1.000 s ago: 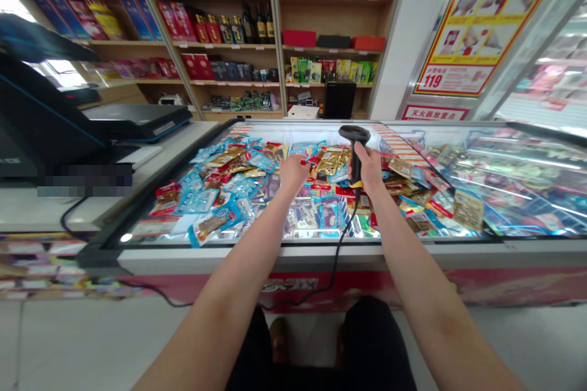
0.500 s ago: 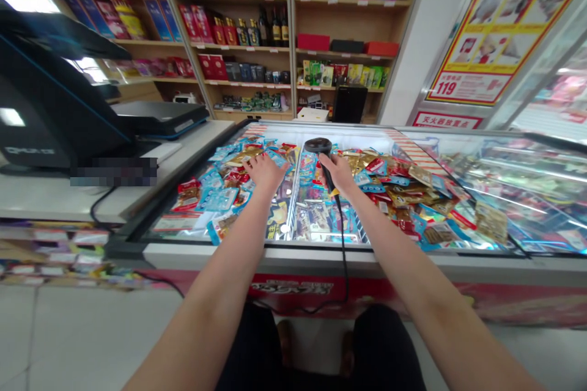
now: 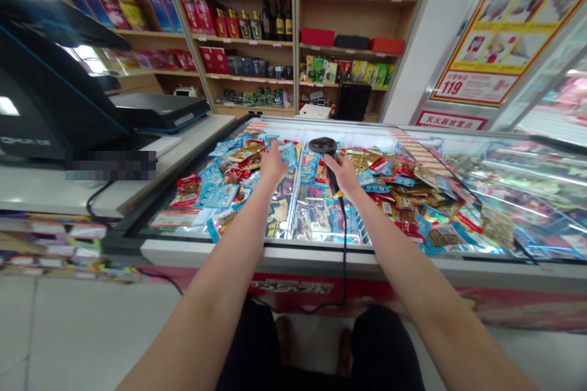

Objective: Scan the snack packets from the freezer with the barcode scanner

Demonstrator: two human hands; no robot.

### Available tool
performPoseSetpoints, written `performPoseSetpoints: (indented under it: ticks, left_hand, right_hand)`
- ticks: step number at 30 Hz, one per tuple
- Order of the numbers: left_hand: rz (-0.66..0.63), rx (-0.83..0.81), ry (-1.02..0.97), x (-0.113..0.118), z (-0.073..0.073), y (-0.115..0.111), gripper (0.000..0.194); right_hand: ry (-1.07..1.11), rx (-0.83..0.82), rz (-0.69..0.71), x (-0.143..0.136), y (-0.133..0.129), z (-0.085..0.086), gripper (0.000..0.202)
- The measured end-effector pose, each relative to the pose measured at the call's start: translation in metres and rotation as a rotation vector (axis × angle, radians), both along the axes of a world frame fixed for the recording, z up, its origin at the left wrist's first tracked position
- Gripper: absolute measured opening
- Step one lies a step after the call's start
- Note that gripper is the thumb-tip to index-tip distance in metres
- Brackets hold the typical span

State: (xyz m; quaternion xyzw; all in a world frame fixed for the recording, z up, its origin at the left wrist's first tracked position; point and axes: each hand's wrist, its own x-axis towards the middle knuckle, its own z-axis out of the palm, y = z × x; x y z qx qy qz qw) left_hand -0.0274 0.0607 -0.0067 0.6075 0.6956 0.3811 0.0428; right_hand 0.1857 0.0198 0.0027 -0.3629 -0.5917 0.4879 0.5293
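My right hand (image 3: pixel 342 174) is wrapped round the handle of a black barcode scanner (image 3: pixel 322 145), its head facing away from me. A cord (image 3: pixel 343 256) hangs from the handle down the front of the chest freezer (image 3: pixel 192 253). On the left, my left hand (image 3: pixel 274 163) is closed on a blue snack packet (image 3: pixel 288 151), which shows to the right of its fingers. The fingertips are partly hidden. Around it on the glass top lie several blue, red and gold snack packets (image 3: pixel 219 195). Another pile of packets (image 3: pixel 415 189) lies to the right of the scanner.
A black scale (image 3: pixel 160 111) and a dark checkout machine (image 3: pixel 50 91) stand on the counter (image 3: pixel 183 156) to my left. Shelves (image 3: pixel 247 36) with boxes and bottles rise behind the freezer. A red and yellow poster (image 3: pixel 495 43) hangs at the right.
My left hand has shifted slightly right and forward, and its spread fingers have closed on a blue packet. My right hand still holds the scanner. The view has shifted a little.
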Motion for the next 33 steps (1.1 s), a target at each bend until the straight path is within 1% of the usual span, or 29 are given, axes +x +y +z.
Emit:
performPoseSetpoints:
  ticks: [2,5,7,10,12,20,33]
  left_hand:
    - [-0.033,0.028,-0.052,0.001,0.001,0.001,0.066]
    - [-0.032,0.084,-0.114,0.002,0.002,0.004,0.063]
    - [-0.028,0.089,-0.153,0.001,0.001,0.008,0.05]
    - [-0.08,0.075,-0.216,0.001,-0.004,0.014,0.024]
    - [-0.113,0.085,-0.262,0.001,-0.006,0.016,0.016]
    - [-0.066,0.102,-0.31,0.005,-0.008,0.019,0.016]
    - [-0.057,0.111,-0.285,0.007,-0.008,0.017,0.018]
  right_hand:
    - [0.016,-0.011,0.017,0.001,0.0,0.0,0.049]
    - [0.034,-0.013,0.028,0.002,-0.001,0.0,0.049]
    - [0.042,-0.003,0.028,0.002,-0.003,0.0,0.049]
    - [0.057,0.001,0.03,0.001,-0.006,0.0,0.05]
    - [0.067,-0.015,0.048,0.0,-0.008,0.001,0.05]
    - [0.126,-0.095,0.114,-0.002,-0.012,0.002,0.049]
    - [0.192,-0.165,0.177,-0.002,-0.014,0.001,0.05]
